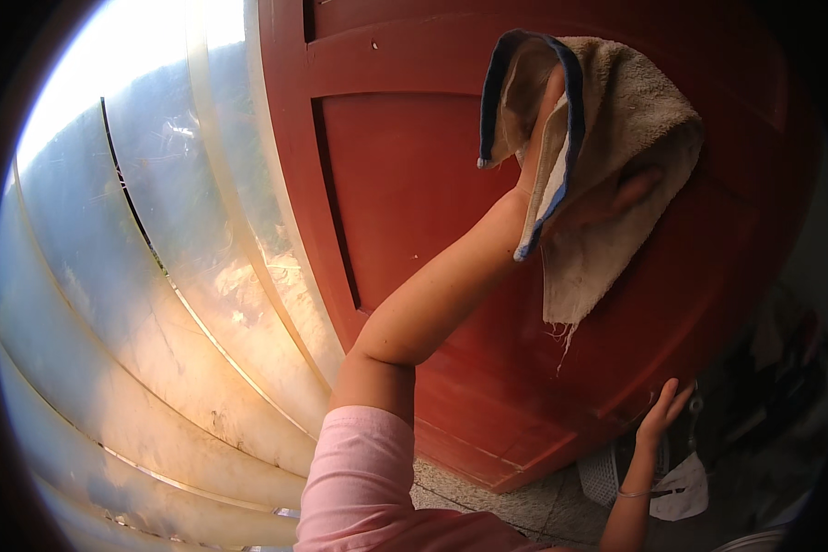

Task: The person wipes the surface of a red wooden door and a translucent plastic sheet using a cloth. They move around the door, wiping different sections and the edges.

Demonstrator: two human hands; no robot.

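Observation:
A red wooden panelled door (400, 186) fills most of the view. My left hand (546, 131) is raised against its upper part, partly hidden by a beige towel (635, 96) with dark blue edging. The towel drapes over the hand, and its lower corner hangs down with frayed threads. Blurred fingers show near the towel's right side. Lower right, my right hand (657, 414) is at the door's edge with fingers apart and nothing seen in it; whether it presses on the wood is hard to tell. A thin bracelet (633, 493) circles that wrist.
On the left hang translucent plastic curtain strips (159, 290), with bright daylight behind them. Speckled floor (441, 486) shows below the door. By my right wrist are a pale perforated basket (598, 476) and a white hanging item (686, 486). The far right is dark and unclear.

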